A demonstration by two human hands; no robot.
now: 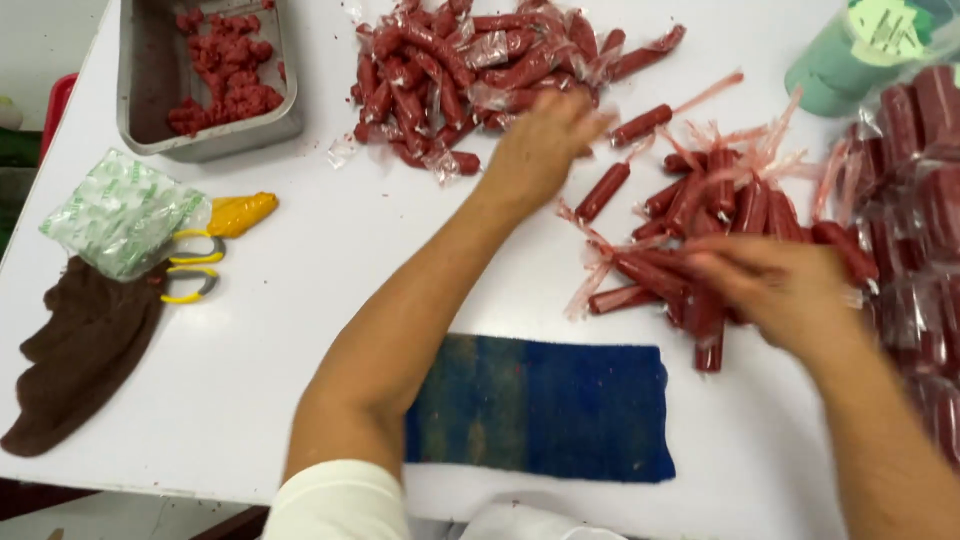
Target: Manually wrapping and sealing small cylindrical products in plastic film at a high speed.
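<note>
Your left hand [540,145] sits at the near edge of the far pile of wrapped sausages [470,75], fingers blurred; can't tell if it's gripping one. Your right hand [775,290] is curled over the nearer sausage heap [700,215], fingers on a stick w/ its long axis running roughly left-right; hold looks loose, not sure. A single sausage [603,192] lies btw your hands, tilted, far end pointing right.

Left of your left hand: steel tray [150,110] holding red minced meat [225,70]. Nearer you from it, a green-white printed packet [120,212], yellow-handled scissors [195,265], brown cloth [85,350]. Blue cloth [545,405] lies below both hands. Right of your right hand: clear bagged sausage packs [915,220]; beyond, a green container [850,55].
</note>
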